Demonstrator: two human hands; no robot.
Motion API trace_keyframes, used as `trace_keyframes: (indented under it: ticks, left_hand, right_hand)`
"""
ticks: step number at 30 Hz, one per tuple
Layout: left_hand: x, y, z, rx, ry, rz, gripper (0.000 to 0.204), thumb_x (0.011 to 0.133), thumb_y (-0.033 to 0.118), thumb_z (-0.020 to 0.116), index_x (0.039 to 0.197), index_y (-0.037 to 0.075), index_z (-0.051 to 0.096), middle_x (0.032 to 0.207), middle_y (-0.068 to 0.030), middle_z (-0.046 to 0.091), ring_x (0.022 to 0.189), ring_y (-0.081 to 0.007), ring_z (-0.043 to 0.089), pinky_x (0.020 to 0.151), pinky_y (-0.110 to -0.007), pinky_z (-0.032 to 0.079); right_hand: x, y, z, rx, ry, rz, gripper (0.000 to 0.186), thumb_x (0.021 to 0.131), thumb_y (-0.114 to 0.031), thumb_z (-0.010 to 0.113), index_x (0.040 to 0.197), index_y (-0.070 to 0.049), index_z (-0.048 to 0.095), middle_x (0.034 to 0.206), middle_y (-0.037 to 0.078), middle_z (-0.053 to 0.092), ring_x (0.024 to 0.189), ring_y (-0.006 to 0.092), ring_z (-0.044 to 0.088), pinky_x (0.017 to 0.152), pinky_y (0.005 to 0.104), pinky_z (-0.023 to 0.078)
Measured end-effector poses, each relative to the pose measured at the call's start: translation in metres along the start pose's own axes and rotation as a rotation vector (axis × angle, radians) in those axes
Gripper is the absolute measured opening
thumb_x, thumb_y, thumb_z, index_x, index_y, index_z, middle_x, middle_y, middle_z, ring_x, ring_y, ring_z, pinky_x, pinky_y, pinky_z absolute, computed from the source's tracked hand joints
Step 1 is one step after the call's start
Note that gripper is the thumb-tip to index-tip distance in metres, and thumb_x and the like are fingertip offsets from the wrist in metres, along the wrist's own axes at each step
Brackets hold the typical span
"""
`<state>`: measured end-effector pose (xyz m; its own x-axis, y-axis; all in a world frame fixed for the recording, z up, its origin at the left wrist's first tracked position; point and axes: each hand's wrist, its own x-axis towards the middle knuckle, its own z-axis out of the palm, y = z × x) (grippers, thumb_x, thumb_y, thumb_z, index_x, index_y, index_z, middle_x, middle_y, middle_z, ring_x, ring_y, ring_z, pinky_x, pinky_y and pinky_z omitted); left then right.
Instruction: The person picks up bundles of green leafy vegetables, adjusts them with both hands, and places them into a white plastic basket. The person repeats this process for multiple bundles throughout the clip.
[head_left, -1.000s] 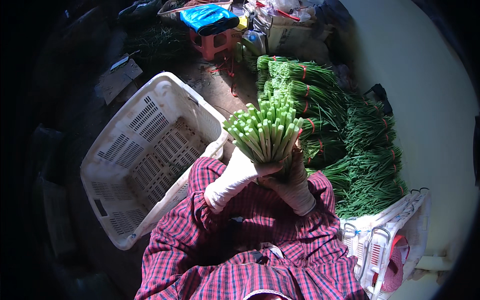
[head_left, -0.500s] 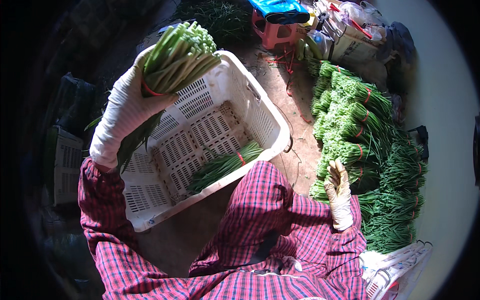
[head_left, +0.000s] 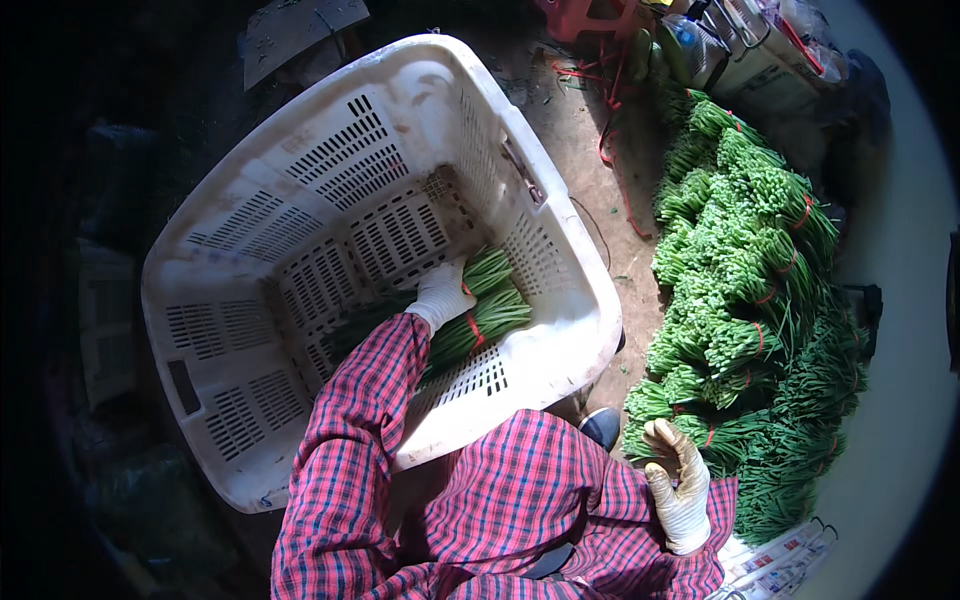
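My left hand (head_left: 440, 292), in a white glove, reaches into the large white plastic crate (head_left: 585, 310), closed on a bundle of green stems (head_left: 488, 265). That bundle lies in the crate alongside a second one (head_left: 500, 318) with a red band; much of their leafy length is shadowed or behind my sleeve. My right hand (head_left: 680, 495), in a pale, stained glove, is open, fingers curved and apart, beside my checked knee and the stacked bundles (head_left: 735, 250) on the right, holding nothing.
A red stool (head_left: 585, 15) and bags with bottles and other clutter (head_left: 750, 40) stand at the back. Loose red ties (head_left: 610, 150) lie on the floor. A board (head_left: 295, 40) lies behind the crate, a pale wall (head_left: 900, 420) runs along the right, and a wire basket (head_left: 780, 560) sits near me.
My left hand carried the bundle from between both hands up to the left, then down into the crate beside the other bundle. My right hand let go and dropped toward my knee.
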<state>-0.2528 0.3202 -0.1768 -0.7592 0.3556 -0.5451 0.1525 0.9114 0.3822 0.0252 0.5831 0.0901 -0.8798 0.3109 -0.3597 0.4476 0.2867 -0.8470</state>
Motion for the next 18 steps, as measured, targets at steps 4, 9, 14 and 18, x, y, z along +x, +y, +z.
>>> trace_keyframes:
  ticks: [4, 9, 14, 18]
  left_hand:
    - [0.013, -0.008, 0.008, -0.010, -0.012, 0.046, 0.083, 0.067, 0.033, 0.074, 0.137, 0.004, 0.042, 0.122, -0.0197, 0.057, 0.113, -0.0349, 0.056, 0.095, -0.044, 0.046]
    - [0.020, -0.011, 0.009, -0.032, -0.073, 0.084, 0.084, 0.066, 0.034, 0.075, 0.139, 0.007, 0.042, 0.123, -0.0194, 0.056, 0.117, -0.0354, 0.054, 0.098, -0.045, 0.044]
    - [0.016, -0.013, 0.010, -0.013, -0.071, 0.033, 0.098, 0.066, 0.041, 0.075, 0.145, 0.005, 0.031, 0.139, -0.0201, 0.043, 0.130, -0.0372, 0.041, 0.106, -0.047, 0.036]
    - [-0.035, -0.034, -0.004, -0.016, 0.032, 0.028, 0.106, 0.068, 0.050, 0.076, 0.148, 0.003, 0.023, 0.149, -0.0200, 0.031, 0.137, -0.0377, 0.030, 0.110, -0.049, 0.030]
  right_hand:
    - [0.002, -0.008, 0.008, 0.008, -0.065, 0.034, 0.046, 0.084, -0.018, 0.073, 0.122, 0.002, 0.057, 0.115, 0.015, 0.064, 0.105, 0.0239, 0.064, 0.094, 0.0343, 0.048]
    - [0.008, -0.016, 0.018, -0.154, -0.197, -0.074, 0.041, 0.082, -0.013, 0.073, 0.119, 0.001, 0.059, 0.109, 0.015, 0.067, 0.100, 0.0250, 0.066, 0.089, 0.0329, 0.050]
    - [0.015, -0.011, 0.023, -0.146, -0.182, -0.023, 0.039, 0.082, -0.008, 0.071, 0.119, 0.001, 0.059, 0.106, 0.016, 0.067, 0.099, 0.0248, 0.067, 0.088, 0.0323, 0.051]
    - [0.015, -0.004, 0.023, -0.027, -0.136, -0.022, 0.037, 0.087, -0.007, 0.066, 0.122, 0.000, 0.058, 0.111, 0.013, 0.066, 0.105, 0.0195, 0.064, 0.091, 0.0311, 0.050]
